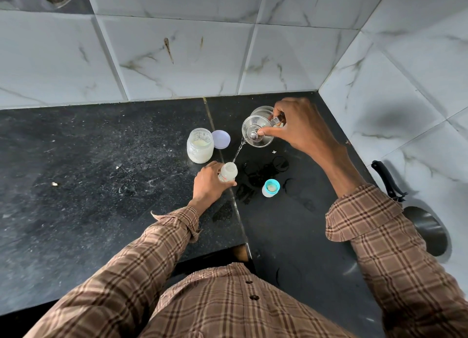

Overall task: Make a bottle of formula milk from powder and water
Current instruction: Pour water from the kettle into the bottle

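My right hand [298, 127] grips the handle of the steel kettle [257, 130], thumb pressed on the lid knob; kettle tilted toward my left. A thin stream of water [238, 152] falls from its spout into the open mouth of the feeding bottle [228, 173]. My left hand [209, 183] is curled round the bottle body, holding it upright on the black counter [101, 165]; pale contents visible inside (level not readable).

Beyond my left hand: open glass jar of formula powder [200, 145], upright, and its lilac lid [221, 139] lying flat just beside it, between jar and kettle. Between my two forearms, toward me from the bottle: the teal-collared bottle top [271, 187], standing apart from the bottle. Spilled water [255, 175] pools on the counter between bottle and top, under the kettle.

Outside my right arm: a dark pan [428, 231] with black handle against the side wall. Marble-tiled walls [177, 59] close the corner behind and right of the kettle. Outside my left hand the counter runs wide; a seam [215, 132] passes just beside the bottle. The counter's front edge is at my body.
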